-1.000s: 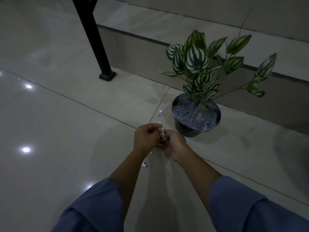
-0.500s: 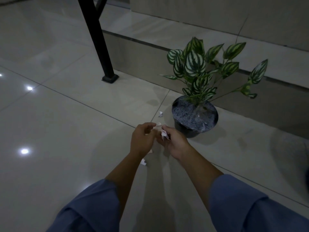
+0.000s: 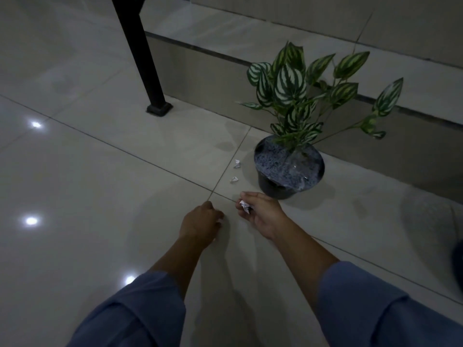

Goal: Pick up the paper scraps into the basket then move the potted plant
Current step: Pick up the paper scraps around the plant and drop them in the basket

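White paper shows in my right hand (image 3: pixel 260 215), whose thumb and fingers pinch a crumpled held scrap (image 3: pixel 243 204) just in front of the plant (image 3: pixel 288 166). My left hand (image 3: pixel 201 221) is down at the floor (image 3: pixel 100 196) with its fingers curled toward the tile. Its fingertips are hidden, so I cannot tell whether it has anything. I judge the step to be gathering, with the plant to wait until the floor is done. To do it well, I would keep the right hand closed as the store and let the left do the picking. I would take the near scrap (image 3: pixel 233 179) first, then the far scrap (image 3: pixel 236 164), which lies close beside the pot. The tile looks glossy, so I would nip each piece by its raised fold rather than slide it. I would come in from the left, so that no sleeve brushes the leaves or knocks the pot. No basket is in view, and I would need to find it before the right hand gets overfull. A dark shape at the right edge is too cut off to name. By my count there are two loose scraps on the floor and at least one more held, though that wad may be several. There are also one plant, two hands and one black leg (image 3: pixel 140 58).
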